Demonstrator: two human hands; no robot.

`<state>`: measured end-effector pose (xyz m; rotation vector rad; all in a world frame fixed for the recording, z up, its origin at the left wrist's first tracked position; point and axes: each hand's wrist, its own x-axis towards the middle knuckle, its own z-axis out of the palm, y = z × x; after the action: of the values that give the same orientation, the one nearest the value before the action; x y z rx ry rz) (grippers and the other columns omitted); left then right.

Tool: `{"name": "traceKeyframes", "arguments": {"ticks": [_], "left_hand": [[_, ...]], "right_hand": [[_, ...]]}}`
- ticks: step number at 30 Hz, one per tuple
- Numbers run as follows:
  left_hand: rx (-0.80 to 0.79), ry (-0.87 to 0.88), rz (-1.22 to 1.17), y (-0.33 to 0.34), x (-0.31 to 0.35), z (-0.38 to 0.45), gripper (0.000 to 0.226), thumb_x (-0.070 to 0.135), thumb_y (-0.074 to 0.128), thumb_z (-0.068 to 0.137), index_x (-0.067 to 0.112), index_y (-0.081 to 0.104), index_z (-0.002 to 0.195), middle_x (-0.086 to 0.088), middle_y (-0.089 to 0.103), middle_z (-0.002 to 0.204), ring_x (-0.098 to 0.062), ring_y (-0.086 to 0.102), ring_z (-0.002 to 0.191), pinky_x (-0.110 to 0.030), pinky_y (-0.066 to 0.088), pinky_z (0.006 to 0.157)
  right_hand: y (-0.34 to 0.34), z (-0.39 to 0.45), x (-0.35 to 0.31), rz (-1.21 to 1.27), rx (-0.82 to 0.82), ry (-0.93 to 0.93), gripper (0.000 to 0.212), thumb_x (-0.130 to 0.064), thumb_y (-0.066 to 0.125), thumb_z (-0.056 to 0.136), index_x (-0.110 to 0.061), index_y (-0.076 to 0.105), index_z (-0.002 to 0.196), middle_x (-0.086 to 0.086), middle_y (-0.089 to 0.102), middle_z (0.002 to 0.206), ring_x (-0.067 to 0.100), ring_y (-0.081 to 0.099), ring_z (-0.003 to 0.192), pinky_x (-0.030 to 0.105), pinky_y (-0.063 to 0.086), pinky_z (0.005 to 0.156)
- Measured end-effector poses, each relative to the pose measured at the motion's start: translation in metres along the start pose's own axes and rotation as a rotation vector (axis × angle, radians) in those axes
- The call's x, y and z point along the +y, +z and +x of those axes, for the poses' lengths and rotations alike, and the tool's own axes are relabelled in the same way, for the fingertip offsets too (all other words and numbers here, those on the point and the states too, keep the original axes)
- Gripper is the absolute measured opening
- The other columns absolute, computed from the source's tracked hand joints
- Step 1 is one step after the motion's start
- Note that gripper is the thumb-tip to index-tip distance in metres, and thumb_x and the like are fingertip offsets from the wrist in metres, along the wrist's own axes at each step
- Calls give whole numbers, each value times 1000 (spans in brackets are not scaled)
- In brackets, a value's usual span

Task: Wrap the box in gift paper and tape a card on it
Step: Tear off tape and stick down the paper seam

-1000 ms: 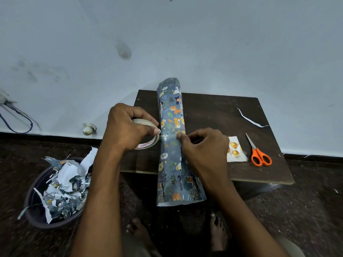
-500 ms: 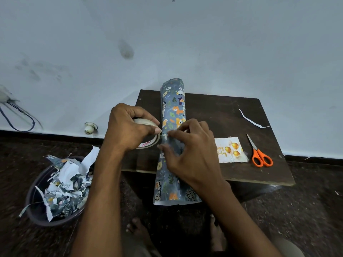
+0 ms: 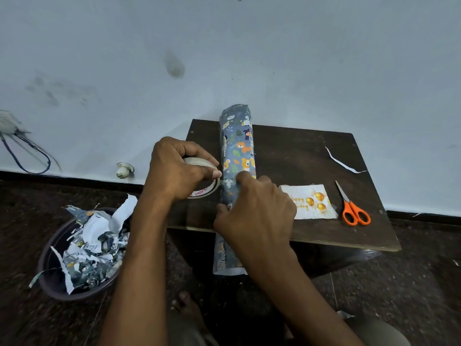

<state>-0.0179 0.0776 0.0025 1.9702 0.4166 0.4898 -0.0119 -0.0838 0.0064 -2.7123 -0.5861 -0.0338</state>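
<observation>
A long box wrapped in blue animal-print gift paper (image 3: 237, 151) lies lengthwise across the dark wooden table (image 3: 299, 156), its near end hanging over the front edge. My left hand (image 3: 174, 171) grips a roll of clear tape (image 3: 203, 188) right beside the box's left side. My right hand (image 3: 257, 213) lies over the middle of the box, fingers pressing on the paper and thumb at its left side. A white birthday card with gold balloons (image 3: 311, 201) lies flat on the table to the right of the box.
Orange-handled scissors (image 3: 353, 208) lie right of the card. A thin white paper strip (image 3: 341, 162) sits at the table's far right. A dark bin full of paper scraps (image 3: 82, 250) stands on the floor to the left. A wall rises just behind the table.
My right hand has slid left from the box's right side onto its top, uncovering the card. The left hand has stayed on the tape roll.
</observation>
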Motion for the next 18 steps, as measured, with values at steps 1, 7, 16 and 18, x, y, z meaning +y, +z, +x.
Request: {"name": "traceKeyframes", "arguments": {"ticks": [1,7,16,18], "left_hand": [[-5,3,-5,0,1,0,20,7,92,61,20,79,69,5,73,65,-14,69,64,-27,52,64],[-27,25,-13,10,7,0,21,24,88,54,17,81,72,4,75,70,-17,73,72,-32,58,69],[-8,37,49,27,10,-1,18,33,82,58,25,80,74,11,75,72,-9,72,72,-35,61,72],[4,23,58,29,9,-2,17,34,82,57,26,80,72,12,75,72,-9,72,73,-38,61,73]], "right_hand": [[-1,2,2,-10,2,-8,59,-52,68,81,-28,52,132,4,59,118,28,60,107,39,39,87],[-15,27,32,50,12,-102,49,-35,75,62,-25,67,108,0,70,94,30,65,89,36,36,76],[-15,40,59,52,144,-155,53,-52,57,60,-26,72,104,-2,72,91,29,65,87,35,35,77],[-7,41,54,-13,143,-156,52,-57,63,66,-24,68,106,-3,69,95,26,63,91,33,26,77]]}}
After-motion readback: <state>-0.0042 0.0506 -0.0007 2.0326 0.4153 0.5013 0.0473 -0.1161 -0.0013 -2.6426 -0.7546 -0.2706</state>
